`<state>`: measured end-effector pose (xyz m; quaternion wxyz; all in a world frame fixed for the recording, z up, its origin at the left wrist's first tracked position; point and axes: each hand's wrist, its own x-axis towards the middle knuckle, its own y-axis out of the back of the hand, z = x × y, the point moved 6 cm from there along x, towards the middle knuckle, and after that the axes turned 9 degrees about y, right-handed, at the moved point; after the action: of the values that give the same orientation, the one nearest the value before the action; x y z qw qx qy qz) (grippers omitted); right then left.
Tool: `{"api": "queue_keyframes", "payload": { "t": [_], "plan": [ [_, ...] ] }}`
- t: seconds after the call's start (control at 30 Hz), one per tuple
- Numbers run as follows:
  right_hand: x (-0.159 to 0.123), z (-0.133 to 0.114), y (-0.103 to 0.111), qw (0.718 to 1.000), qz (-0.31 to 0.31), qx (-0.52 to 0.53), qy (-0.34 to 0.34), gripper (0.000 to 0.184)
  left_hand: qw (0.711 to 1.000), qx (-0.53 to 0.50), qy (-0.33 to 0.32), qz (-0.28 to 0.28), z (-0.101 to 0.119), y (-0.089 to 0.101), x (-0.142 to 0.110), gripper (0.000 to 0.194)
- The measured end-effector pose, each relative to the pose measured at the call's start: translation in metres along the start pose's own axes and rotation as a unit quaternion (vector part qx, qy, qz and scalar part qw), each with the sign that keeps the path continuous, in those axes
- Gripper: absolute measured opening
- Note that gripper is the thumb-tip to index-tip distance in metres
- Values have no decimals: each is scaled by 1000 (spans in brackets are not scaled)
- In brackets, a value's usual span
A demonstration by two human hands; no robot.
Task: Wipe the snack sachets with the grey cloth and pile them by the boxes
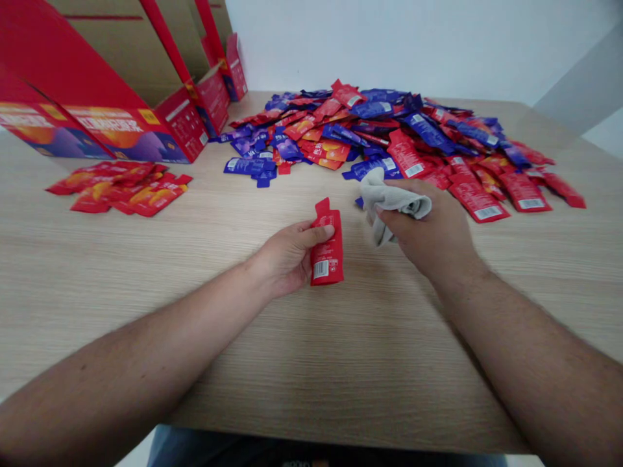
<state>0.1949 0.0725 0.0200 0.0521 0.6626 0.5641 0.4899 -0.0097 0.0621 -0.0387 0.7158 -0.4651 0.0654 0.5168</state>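
Over the middle of the table, my left hand (291,258) is closed on a red pouch (333,250), thumb on its front. The pouch is upright, its narrow spout end up and a white barcode near its bottom. To the right, my right hand (433,227) grips a crumpled grey cloth (382,201), apart from the red pouch. The cloth hangs in front of a large heap of red and purple pouches (379,110) and partly covers a purple one. Fingertips of the right hand are hidden behind the cloth.
A small pile of red pouches (129,188) lies on the left of the wooden table (341,376). Behind it stand several open red and purple cardboard boxes (182,123). A white wall (389,45) rises behind the heap. The table's front edge is close to my lap.
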Motion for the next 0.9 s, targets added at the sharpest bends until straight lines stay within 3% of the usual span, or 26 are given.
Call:
{"api": "queue_keyframes", "payload": {
  "t": [0.1, 0.2, 0.27, 0.33, 0.43, 0.57, 0.7, 0.9],
  "plan": [
    [1, -1, 9, 999, 38, 10, -6, 22, 1000, 14, -21, 4, 2, 1, 1, 15],
    [-3, -22, 19, 995, 69, -7, 72, 30, 999, 19, -41, 13, 4, 3, 2, 15],
    [-11, -46, 15, 985, 37, -14, 170, 35, 998, 17, -51, 13, 4, 2, 4, 16],
    [-21, -65, 0, 969, -47, -9, 244, 37, 999, 15, -49, 1, 2, 0, 7, 18],
    [-32, -65, -24, 968, -126, -24, 214, 45, 1000, -23, -21, 4, 1, 0, 8, 26],
    [-30, -49, -31, 978, -91, -37, 182, 49, 998, -68, 15, -3, -3, -4, 3, 29],
    [-25, -39, -30, 981, -73, -34, 178, 51, 999, -8, 43, -11, -12, -7, -4, 35],
    [-32, -62, -32, 976, -130, 11, 176, 47, 999, 36, -3, 12, -10, -7, -4, 65]
  ]
}}
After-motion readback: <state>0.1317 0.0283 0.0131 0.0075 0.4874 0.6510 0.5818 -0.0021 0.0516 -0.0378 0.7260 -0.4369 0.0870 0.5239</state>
